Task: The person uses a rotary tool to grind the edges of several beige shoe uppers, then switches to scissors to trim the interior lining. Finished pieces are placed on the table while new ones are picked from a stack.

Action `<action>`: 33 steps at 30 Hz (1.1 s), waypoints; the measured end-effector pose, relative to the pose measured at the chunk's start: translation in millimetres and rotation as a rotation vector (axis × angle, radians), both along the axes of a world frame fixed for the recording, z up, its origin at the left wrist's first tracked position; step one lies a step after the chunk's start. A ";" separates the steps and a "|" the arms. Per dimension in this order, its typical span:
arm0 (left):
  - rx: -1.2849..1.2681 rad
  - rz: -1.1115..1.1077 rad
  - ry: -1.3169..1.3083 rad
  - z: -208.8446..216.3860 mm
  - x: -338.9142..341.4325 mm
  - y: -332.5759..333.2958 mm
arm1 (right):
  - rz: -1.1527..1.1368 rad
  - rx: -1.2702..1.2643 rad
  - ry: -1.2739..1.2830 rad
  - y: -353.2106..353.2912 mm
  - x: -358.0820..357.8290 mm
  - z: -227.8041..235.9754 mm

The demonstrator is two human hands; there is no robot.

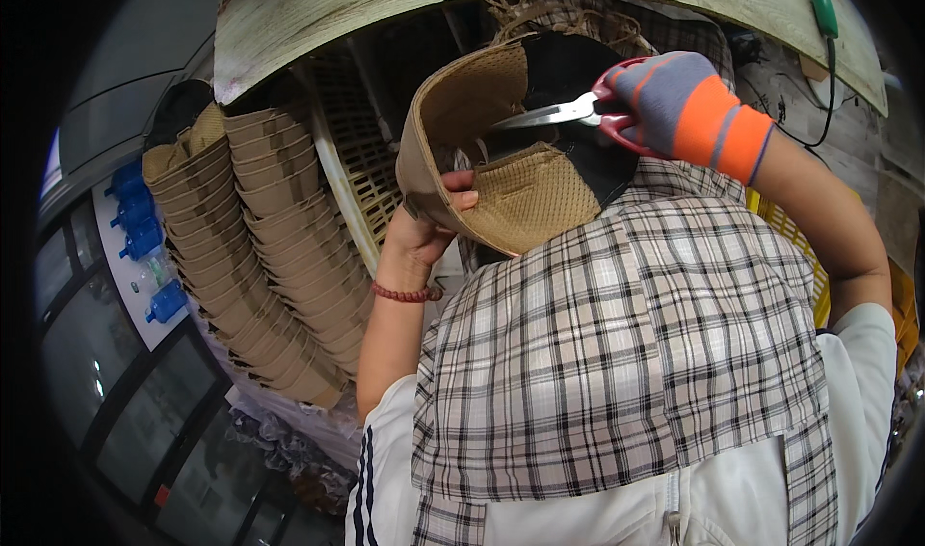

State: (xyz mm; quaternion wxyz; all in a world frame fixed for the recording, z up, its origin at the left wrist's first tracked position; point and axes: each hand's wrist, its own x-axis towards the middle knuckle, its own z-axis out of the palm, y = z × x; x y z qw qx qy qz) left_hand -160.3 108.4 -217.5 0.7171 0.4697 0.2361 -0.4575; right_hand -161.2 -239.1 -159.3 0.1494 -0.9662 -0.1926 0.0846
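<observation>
My left hand (438, 216) is bare, with a red bead bracelet at the wrist. It grips the left rim of a tan cap-shaped piece (540, 194), thumb on the inside and the other fingers mostly hidden behind the wall. The piece is tilted so its hollow inside shows, with tan mesh lining and a black panel on the right. In an orange and grey glove, my right hand (689, 103) holds scissors (564, 112) by their red handles. The blades point left into the hollow and look nearly together. Whether the tips touch any thread or fabric is unclear.
Tall stacks of nested tan pieces (279, 247) stand at the left, beside a cream plastic crate (347, 175). A pale worktop edge (308, 26) crosses the top. A green-handled tool (821, 1) with a black cord hangs at upper right. A plaid apron (617, 353) covers my front.
</observation>
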 end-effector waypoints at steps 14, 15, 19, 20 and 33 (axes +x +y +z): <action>0.006 0.047 -0.070 7.0 -5.9 -5.6 | 0.142 -0.008 0.230 -4.9 -1.3 -1.1; 0.006 0.047 -0.073 7.0 -5.8 -5.6 | 0.142 -0.032 0.255 -2.2 -0.7 -0.8; -0.002 0.056 -0.077 5.3 -6.7 -6.4 | 0.084 -0.125 0.455 3.0 3.9 1.3; -0.006 0.062 -0.076 4.8 -6.9 -6.7 | 0.064 -0.188 0.525 4.6 6.3 4.6; -0.031 0.095 -0.027 -1.9 -9.1 -5.0 | 0.191 -0.151 0.282 26.5 10.8 13.2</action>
